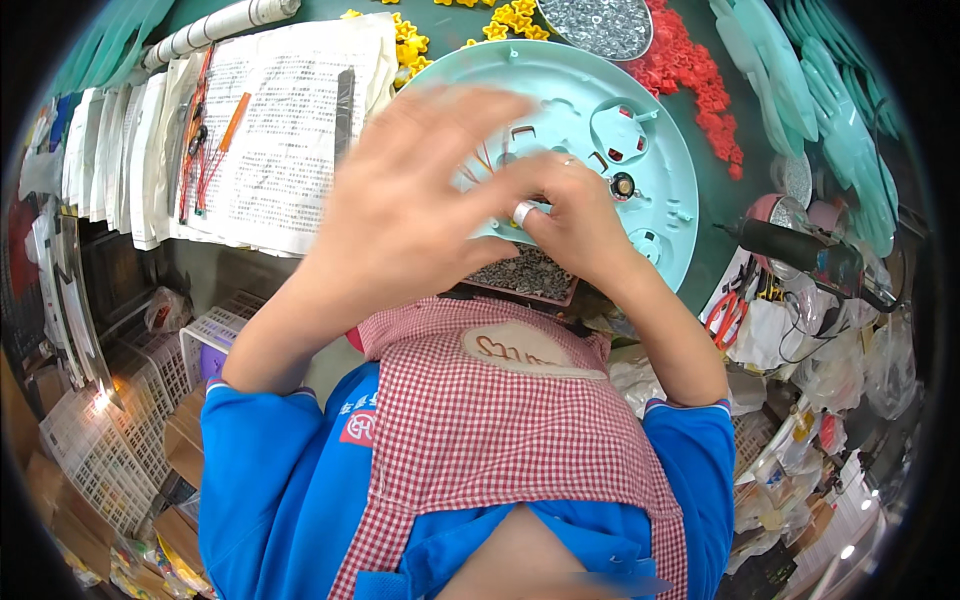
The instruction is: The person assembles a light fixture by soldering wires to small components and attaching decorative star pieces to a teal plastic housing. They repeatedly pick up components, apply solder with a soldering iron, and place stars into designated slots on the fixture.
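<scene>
A round, pale turquoise plastic shell (560,85) lies on the bench, with moulded posts, cut-outs and a small black round part (622,186) fixed in it. My left hand (405,175) hovers over the shell's left side, blurred by motion, its fingers spread apart. My right hand (580,215), wearing a ring, is over the shell's near middle with its fingers curled together. Whatever lies in its fingertips is hidden. Thin wires (483,160) show between the two hands, against the shell. Part of the shell's near edge is covered by my hands.
Behind the shell stand a bowl of small metal screws (600,28), yellow star-shaped pieces (510,20) and red pieces (695,75). Printed paper stacks (280,130) with wires lie left. Turquoise parts (845,130) and a black powered screwdriver (800,248) are right. A tray of dark bits (530,272) sits nearest me.
</scene>
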### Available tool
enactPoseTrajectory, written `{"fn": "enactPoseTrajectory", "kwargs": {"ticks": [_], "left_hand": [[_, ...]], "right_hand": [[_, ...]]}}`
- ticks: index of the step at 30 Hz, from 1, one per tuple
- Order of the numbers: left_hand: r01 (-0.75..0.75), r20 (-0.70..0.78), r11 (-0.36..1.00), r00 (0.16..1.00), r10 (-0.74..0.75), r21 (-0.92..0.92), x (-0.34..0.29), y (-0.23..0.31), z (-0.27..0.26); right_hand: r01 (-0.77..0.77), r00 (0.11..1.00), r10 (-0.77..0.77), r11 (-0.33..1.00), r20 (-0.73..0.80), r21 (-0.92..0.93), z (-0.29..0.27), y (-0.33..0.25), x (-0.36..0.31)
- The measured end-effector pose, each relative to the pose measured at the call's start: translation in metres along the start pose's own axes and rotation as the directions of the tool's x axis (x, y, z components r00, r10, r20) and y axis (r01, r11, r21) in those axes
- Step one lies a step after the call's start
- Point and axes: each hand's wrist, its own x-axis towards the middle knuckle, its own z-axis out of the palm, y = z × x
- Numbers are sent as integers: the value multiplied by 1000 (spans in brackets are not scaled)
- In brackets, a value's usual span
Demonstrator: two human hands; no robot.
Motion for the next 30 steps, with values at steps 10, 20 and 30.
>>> {"fn": "enactPoseTrajectory", "kwargs": {"ticks": [10, 20, 30], "left_hand": [[471, 98, 635, 842, -531, -612, -7, -11, 56], [692, 695, -79, 703, -151, -717, 24, -8, 93], [238, 32, 871, 968, -249, -430, -2, -25, 89]], "right_hand": [[-11, 944, 194, 827, -266, 562, -2, 9, -2], [212, 903, -300, 934, -307, -288, -48, 41, -8], [164, 964, -132, 979, -229, 125, -26, 33, 7]]}}
